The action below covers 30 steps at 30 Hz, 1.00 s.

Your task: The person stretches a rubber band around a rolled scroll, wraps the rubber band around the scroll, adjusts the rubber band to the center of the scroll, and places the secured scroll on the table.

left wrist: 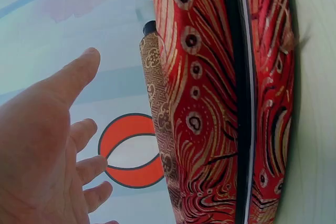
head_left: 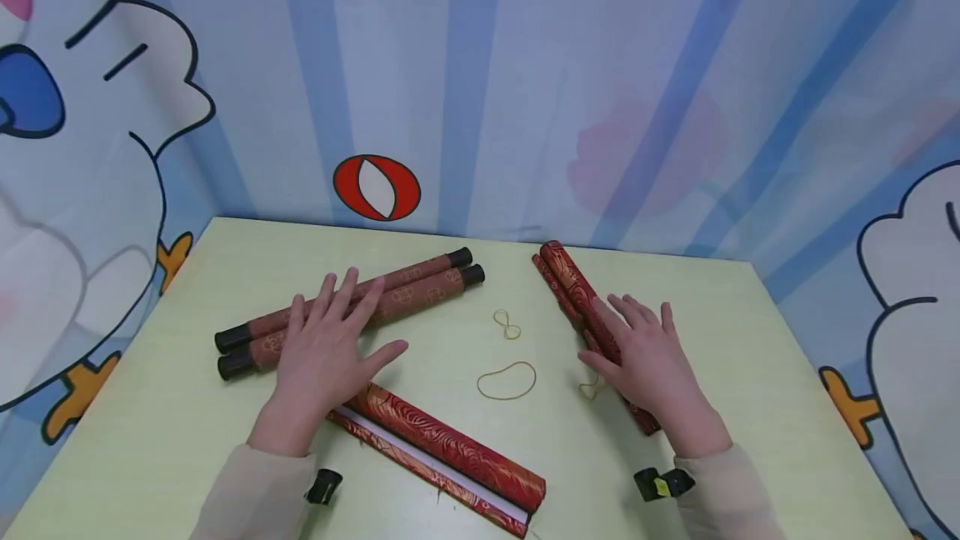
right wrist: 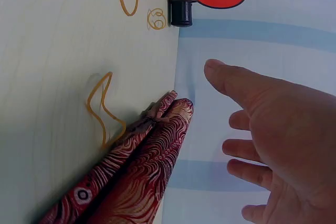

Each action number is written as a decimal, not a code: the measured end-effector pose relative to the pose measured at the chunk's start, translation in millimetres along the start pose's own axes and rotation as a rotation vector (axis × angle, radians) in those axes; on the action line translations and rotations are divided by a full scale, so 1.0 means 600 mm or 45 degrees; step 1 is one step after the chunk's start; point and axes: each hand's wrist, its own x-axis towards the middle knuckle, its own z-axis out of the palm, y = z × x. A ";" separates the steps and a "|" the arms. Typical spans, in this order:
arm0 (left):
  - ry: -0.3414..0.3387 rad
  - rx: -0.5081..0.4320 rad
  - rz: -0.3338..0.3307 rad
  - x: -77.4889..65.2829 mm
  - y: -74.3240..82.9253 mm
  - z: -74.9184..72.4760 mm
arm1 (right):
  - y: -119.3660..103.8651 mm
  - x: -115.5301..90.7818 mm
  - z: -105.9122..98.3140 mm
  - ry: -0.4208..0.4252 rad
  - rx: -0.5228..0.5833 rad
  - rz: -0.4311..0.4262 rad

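Observation:
My left hand (head_left: pixel 326 357), fingers spread and straight, overlaps a brown patterned scroll (head_left: pixel 420 294) with black end knobs in the head view. Just in front of that hand lies a red and gold patterned scroll (head_left: pixel 457 440), its two rolls side by side with a pale strip between them. My right hand (head_left: pixel 652 348) is held with loose fingers over a thinner red patterned scroll (head_left: pixel 573 273). The right wrist view shows its palm and fingers holding nothing, beside the red scroll (right wrist: pixel 152 166). Likewise, the left palm (left wrist: pixel 31 145) holds nothing in the left wrist view.
Between the hands, a twisted rubber band (head_left: pixel 507 326) and a looped one (head_left: pixel 507 398) lie on the pale table (head_left: pixel 420 365). Another rubber band (right wrist: pixel 90 106) lies beside the right-hand scroll. A printed blue-striped backdrop (head_left: pixel 525 90) rises behind the table.

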 end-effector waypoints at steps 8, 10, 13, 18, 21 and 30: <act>0.006 0.004 0.045 0.001 0.014 -0.003 | 0.008 0.004 -0.006 -0.033 0.002 -0.145; 0.010 0.009 0.058 0.002 0.018 -0.004 | 0.008 0.005 -0.007 -0.051 -0.016 -0.186; 0.006 0.016 0.070 0.002 0.023 -0.006 | 0.006 0.004 -0.008 -0.090 -0.044 -0.242; -0.001 0.011 0.098 0.003 0.030 -0.005 | 0.005 0.000 -0.006 -0.127 -0.073 -0.321; 0.001 0.009 0.118 0.005 0.035 -0.005 | 0.006 -0.002 -0.002 -0.143 -0.101 -0.352; -0.028 -0.001 0.154 0.008 0.048 0.000 | 0.014 -0.008 0.020 -0.129 -0.196 -0.451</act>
